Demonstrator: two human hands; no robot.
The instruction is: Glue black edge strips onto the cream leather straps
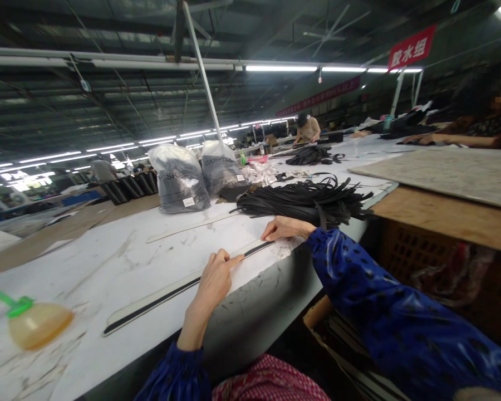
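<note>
A long pale strip [127, 309] with a narrow black band [161, 299] along it lies slantwise near the front edge of the white table. My left hand [215, 277] rests on its middle, index finger stretched along the black band and the other fingers curled. At the strip's far right end, my right hand [287, 227] pinches the end of the band with fingertips together. Just beyond that hand is a big heap of black strips [304, 200]. Another thin pale strip [183, 229] lies farther back on the table.
A bottle of amber liquid with a green nozzle [37, 324] lies at the left. Two plastic-wrapped bags [181, 181] stand behind the strips. At the right are a speckled board [451, 170] and a person's arm [463, 139]. An open carton [317, 320] sits below the table edge.
</note>
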